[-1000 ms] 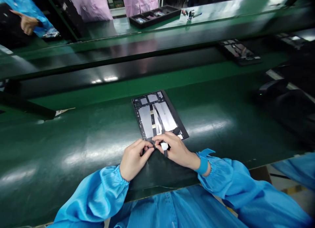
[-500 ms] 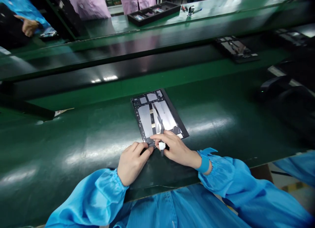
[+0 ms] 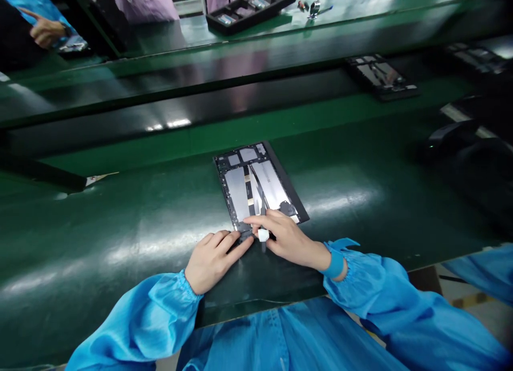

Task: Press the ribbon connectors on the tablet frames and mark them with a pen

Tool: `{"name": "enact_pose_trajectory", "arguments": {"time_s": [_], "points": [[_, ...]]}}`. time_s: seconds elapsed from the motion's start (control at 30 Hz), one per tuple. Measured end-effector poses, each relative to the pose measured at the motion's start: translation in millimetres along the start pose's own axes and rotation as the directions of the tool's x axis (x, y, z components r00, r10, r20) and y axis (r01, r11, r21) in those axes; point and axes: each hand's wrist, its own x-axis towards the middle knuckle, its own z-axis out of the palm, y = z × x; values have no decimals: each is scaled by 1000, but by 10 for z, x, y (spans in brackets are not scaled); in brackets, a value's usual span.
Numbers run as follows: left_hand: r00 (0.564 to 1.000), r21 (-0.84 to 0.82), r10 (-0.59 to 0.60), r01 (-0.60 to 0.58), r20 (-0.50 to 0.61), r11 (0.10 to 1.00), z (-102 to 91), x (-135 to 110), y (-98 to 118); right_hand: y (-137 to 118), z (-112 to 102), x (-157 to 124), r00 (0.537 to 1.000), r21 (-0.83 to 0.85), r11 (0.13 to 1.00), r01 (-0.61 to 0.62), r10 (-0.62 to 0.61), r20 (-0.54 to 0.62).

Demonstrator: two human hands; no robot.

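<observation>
The opened tablet (image 3: 260, 184) lies flat on the green surface (image 3: 120, 237), skewed a little so its far end leans right, and its near short edge sits under both hands. The left hand (image 3: 210, 261) is spread, its fingertips pressing the near left corner and closed on nothing. The right hand (image 3: 286, 240) is pinched around a slim dark tool (image 3: 263, 234) with a white collar; the tip points away over the silver plates inside the frame. The two hands nearly meet at that near edge.

Bare surface stretches wide to the left of the tablet, and more lies open to its right as far as some dark blurred shapes (image 3: 460, 141) at the frame's side. The surface's near edge runs just beneath the forearms. Beyond the tablet's far edge comes a lighter green strip, then a dark belt carrying a second opened tablet (image 3: 380, 77) well apart. Farther back a black tray (image 3: 248, 7) rests, and a co-worker's hand (image 3: 46, 31) shows at top left
</observation>
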Motion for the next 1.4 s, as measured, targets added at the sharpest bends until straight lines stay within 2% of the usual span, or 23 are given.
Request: {"name": "enact_pose_trajectory", "arguments": {"time_s": [0.1,0.23,0.43,0.53,0.73,0.9,1.2,1.3,1.4], "points": [[1000,12,-27,27,10,1000,5,12,39,-11,-42,-10,999,58,998,-5,8,-48],[996,16,-77,78,-34,997,45,17,111,-77,-164,-100,988,239,970,-34,69,-137],[995,4,-97,97,-30,995,62,12,162,-125,-172,-265,966,412,886,-211,254,-52],[995,3,-99,99,-26,995,58,6,160,-145,-144,-253,938,405,868,-287,340,-64],[994,-7,-106,105,-35,994,82,5,154,-176,-132,-177,959,340,906,-252,281,-37],[992,-32,-100,97,-81,995,83,20,147,-120,-103,-199,947,327,896,-299,321,-13],[991,-36,-91,87,-101,996,85,35,132,-57,-239,-235,921,296,886,-357,387,-47],[991,-52,-96,92,-91,994,85,29,124,-40,-242,-256,901,358,845,-398,433,-19],[985,-114,-124,110,-120,987,84,30,114,-39,-255,-282,859,487,746,-455,512,17]]}}
